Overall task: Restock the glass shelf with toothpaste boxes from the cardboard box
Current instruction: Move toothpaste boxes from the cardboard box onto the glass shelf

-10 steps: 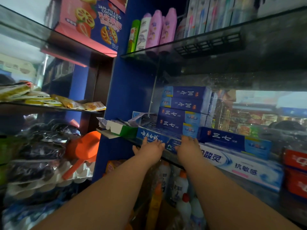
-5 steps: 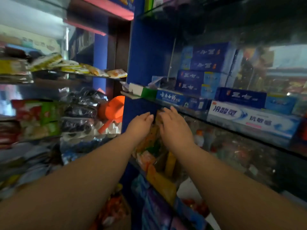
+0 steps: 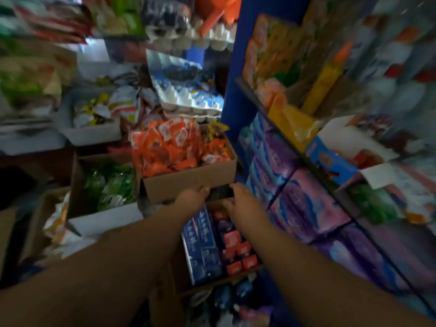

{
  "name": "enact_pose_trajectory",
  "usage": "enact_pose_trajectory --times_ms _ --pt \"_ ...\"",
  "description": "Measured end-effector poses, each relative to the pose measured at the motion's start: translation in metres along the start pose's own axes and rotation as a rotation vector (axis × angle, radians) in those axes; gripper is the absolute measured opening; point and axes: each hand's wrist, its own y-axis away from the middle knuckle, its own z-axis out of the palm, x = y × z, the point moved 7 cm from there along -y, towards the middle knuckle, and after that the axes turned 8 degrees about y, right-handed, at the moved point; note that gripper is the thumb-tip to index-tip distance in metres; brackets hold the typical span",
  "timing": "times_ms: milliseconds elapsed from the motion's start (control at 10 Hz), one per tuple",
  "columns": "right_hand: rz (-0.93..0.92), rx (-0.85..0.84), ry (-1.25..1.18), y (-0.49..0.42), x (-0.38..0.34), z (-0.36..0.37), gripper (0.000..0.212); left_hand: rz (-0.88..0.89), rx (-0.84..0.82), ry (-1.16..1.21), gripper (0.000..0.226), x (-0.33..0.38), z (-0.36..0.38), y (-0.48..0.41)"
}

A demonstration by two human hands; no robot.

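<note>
I am looking down at an open cardboard box [image 3: 165, 293] on the floor. In it lie blue toothpaste boxes [image 3: 203, 246] on the left and red-ended toothpaste boxes [image 3: 236, 246] on the right. My left hand [image 3: 192, 199] and my right hand [image 3: 245, 201] hover side by side above the box's far end, fingers spread, holding nothing. The picture is blurred. The glass shelf with toothpaste is out of view.
A carton of orange sachets [image 3: 188, 178] stands just beyond my hands. A carton of green packets [image 3: 106, 182] sits to its left. On the right a blue shelf unit [image 3: 238, 79] holds purple packs [image 3: 306, 208] and yellow bags. Egg trays [image 3: 188, 100] are stacked behind.
My view has dropped from the glass shelf to the floor. Both hands left the shelf edge and came down over the cardboard box, still holding nothing.
</note>
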Motion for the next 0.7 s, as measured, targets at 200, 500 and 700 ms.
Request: enact_pose_trajectory --times_ms 200,500,700 --pt "0.247 -0.296 -0.247 0.034 0.032 0.127 0.040 -0.311 -0.012 0.171 0.041 -0.126 0.045 0.021" --pt "0.528 -0.429 -0.484 0.041 0.077 0.232 0.052 -0.504 -0.058 0.686 0.038 -0.201 0.125 0.014" --pt "0.595 -0.350 -0.599 0.035 0.071 0.237 0.045 -0.635 0.035 0.914 0.024 -0.202 0.131 0.011"
